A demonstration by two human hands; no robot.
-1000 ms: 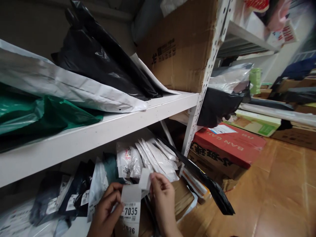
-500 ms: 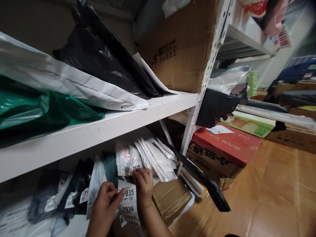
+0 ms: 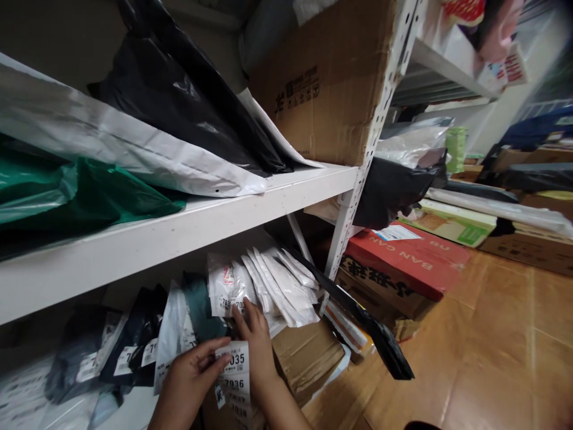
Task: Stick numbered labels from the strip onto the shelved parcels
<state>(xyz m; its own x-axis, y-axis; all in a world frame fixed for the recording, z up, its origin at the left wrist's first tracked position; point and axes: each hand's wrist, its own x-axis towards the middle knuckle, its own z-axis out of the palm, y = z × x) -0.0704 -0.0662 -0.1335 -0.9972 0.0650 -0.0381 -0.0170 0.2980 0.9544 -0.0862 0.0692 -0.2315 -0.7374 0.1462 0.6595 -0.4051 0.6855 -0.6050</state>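
label strip (image 3: 235, 379), white, numbered tags reading 7035 and 7936, hanging down at the near bottom centre in front of the lower shelf. left hand (image 3: 185, 385): near bottom, fingers closed in a pinch on the strip's left edge beside the top tag. right hand (image 3: 256, 346): just right of the strip, fingers nearly straight and pressed flat against a white parcel (image 3: 233, 292) that carries small numbered stickers; nothing gripped, the heel of the hand touching the strip's right edge.

left to right, upper shelf (image 3: 179, 230), white board: green bag (image 3: 67, 194) at far left, lying flat; white mailer bag (image 3: 134, 149) laid over it; black bag (image 3: 179, 101) tilted on top, leaning right; large cardboard box (image 3: 326, 83) upright, printed on its side, against the perforated white post (image 3: 376, 131).

lower shelf, left to right: dark parcels (image 3: 134, 346) with white stickers, standing on edge; a teal parcel (image 3: 201, 304); row of white parcels (image 3: 282, 286) fanned and leaning left; brown cardboard box (image 3: 308, 358) just right of the right hand; long black bag (image 3: 367, 328) sticking out past the post over the floor.

right of the post: black bag (image 3: 394, 185) on the next shelf; red box (image 3: 403, 263) on stacked cartons; green-and-white flat box (image 3: 452, 218) further back; wooden floor (image 3: 501, 346) at near right.
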